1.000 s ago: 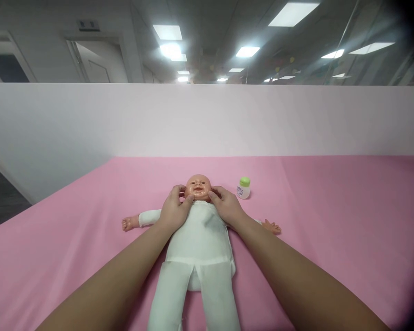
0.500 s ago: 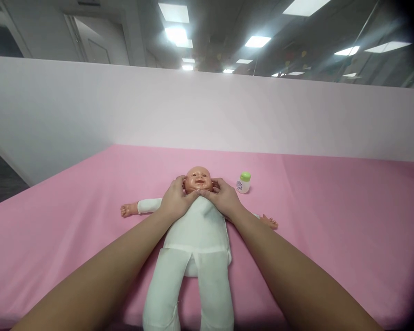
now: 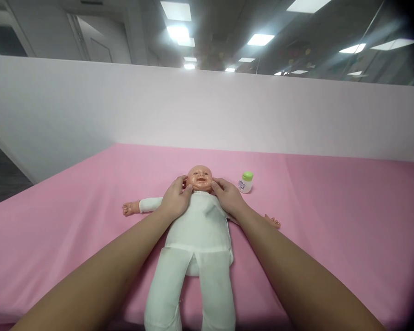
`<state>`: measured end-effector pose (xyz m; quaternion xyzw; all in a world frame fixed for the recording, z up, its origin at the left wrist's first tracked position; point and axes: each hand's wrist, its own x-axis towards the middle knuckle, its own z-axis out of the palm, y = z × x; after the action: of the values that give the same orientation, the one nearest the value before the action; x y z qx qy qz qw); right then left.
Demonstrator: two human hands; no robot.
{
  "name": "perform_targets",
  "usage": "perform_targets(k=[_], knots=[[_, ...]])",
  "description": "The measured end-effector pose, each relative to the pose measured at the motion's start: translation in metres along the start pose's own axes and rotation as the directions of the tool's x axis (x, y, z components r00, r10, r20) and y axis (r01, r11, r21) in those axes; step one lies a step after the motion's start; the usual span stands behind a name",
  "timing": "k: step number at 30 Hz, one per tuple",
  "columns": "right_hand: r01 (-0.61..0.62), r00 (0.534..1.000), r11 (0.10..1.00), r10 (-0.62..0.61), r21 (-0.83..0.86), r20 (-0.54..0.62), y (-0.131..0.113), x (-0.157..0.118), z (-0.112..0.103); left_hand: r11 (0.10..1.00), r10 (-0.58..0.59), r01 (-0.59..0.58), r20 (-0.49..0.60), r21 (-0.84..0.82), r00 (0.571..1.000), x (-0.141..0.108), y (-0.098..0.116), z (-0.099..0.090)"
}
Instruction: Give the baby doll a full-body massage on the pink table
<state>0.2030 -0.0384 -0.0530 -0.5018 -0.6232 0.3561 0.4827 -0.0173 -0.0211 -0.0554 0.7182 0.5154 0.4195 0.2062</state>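
We have the doll (image 3: 200,225) on its back on the pink-covered counter (image 3: 317,207), its legs towards us and its arms spread to the sides. Our left hand (image 3: 175,200) and right hand (image 3: 229,197) are at opposite sides of its head (image 3: 200,174). The fingers of both curl around the edges and the thumbs lie by the jaw, so we judge that they grip the head lightly between them; how firmly they press, we cannot tell.

As for what is done, the doll is laid out flat, and both hands are in contact with it. The jar (image 3: 244,186) stands upright on the counter beyond our right hand, apart from the doll, with its green lid (image 3: 247,175) on and neither hand touching it. The head looks shiny, but we cannot tell whether anything from the jar is on it or whether that is just the surface. Nothing visible settles how much is left, and the contact looks ongoing rather than finished.
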Motion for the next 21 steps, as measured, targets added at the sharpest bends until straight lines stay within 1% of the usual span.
perform_targets(k=[2,5,8,13,15,21], knots=[[0.001,1.000,1.000,-0.001,-0.010,-0.006,0.000,0.000,0.000,1.000,0.003,-0.003,-0.005,0.016,1.000,-0.001,0.002,0.000],[0.005,1.000,0.999,-0.005,-0.039,-0.005,-0.001,-0.002,0.001,0.999,-0.022,0.023,-0.016,0.034,1.000,-0.004,0.006,-0.001],[0.003,1.000,0.997,-0.003,-0.081,-0.009,-0.003,-0.004,0.003,1.000,-0.024,0.024,0.010,0.021,1.000,-0.006,0.011,-0.002],[-0.033,0.998,0.991,0.025,-0.133,-0.065,-0.003,-0.002,0.005,1.000,-0.002,0.002,0.013,0.006,1.000,-0.006,0.015,-0.001],[-0.034,0.997,0.994,0.027,-0.105,-0.067,-0.002,-0.002,0.005,1.000,0.004,-0.004,0.013,-0.005,1.000,-0.006,0.013,0.000],[-0.036,0.999,0.998,0.037,0.057,-0.011,-0.004,-0.003,0.001,1.000,-0.004,0.004,0.003,0.001,1.000,-0.002,0.003,0.001]])
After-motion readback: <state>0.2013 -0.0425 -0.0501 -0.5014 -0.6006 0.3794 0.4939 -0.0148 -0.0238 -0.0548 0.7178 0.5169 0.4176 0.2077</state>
